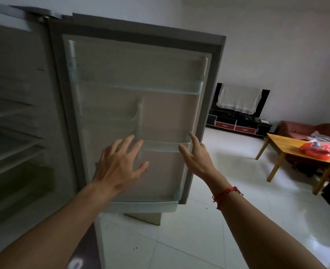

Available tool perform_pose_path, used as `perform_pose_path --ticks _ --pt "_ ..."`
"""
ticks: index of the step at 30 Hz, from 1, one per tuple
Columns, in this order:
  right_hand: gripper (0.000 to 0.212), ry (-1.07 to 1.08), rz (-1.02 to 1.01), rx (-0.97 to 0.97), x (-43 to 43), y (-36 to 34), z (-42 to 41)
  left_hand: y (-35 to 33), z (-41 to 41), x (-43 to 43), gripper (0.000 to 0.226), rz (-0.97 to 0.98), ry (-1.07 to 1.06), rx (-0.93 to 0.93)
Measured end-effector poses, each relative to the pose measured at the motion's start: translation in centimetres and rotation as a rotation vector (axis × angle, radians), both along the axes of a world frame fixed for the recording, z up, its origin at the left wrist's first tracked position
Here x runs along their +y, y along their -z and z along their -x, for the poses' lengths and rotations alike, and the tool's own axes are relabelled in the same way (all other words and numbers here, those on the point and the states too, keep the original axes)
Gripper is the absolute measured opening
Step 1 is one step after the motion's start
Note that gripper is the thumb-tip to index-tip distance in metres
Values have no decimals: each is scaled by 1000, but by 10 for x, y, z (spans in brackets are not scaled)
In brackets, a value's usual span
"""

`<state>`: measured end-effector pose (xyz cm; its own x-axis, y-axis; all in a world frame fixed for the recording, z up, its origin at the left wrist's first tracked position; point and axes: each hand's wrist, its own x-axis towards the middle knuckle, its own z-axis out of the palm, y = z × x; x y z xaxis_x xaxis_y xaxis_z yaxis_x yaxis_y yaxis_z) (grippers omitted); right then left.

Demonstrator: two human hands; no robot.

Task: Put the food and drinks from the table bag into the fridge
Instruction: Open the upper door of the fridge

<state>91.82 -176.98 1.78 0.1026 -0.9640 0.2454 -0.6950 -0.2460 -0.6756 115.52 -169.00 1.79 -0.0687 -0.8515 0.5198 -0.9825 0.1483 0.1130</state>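
Observation:
The fridge door stands wide open in front of me, its inner shelves bare. The fridge interior with its wire shelves shows at the left, blurred. My left hand hovers with fingers spread before the door's lower shelf and holds nothing. My right hand is open too, its fingertips at the door's right edge by the middle shelf. A red bag lies on the wooden table far to the right.
A dark TV stand with a cloth-covered screen stands against the back wall. A reddish sofa sits behind the table. White tiled floor stretches between the fridge and the table.

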Motion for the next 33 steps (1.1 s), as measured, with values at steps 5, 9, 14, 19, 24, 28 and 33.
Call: perform_pose_path --ticks 5,9,14,19,24,28,33 --pt "67 -110 39 62 52 -9 -34 -6 -37 65 82 -11 -70 74" --pt "67 -177 63 120 94 -10 -66 -3 -63 113 76 21 -95 111" --pt "70 -246 121 205 144 -13 -103 -9 -91 176 83 22 -200 112" --pt "72 -295 193 295 183 -17 -133 -11 -129 230 86 -21 -302 84" --pt "75 -332 255 401 207 -21 -149 -12 -149 264 85 6 -337 66" --pt "74 -341 261 436 216 -24 -149 -15 -150 268 85 17 -341 69" --pt "76 -319 257 459 213 -23 -137 -15 -139 257 85 34 -318 48"
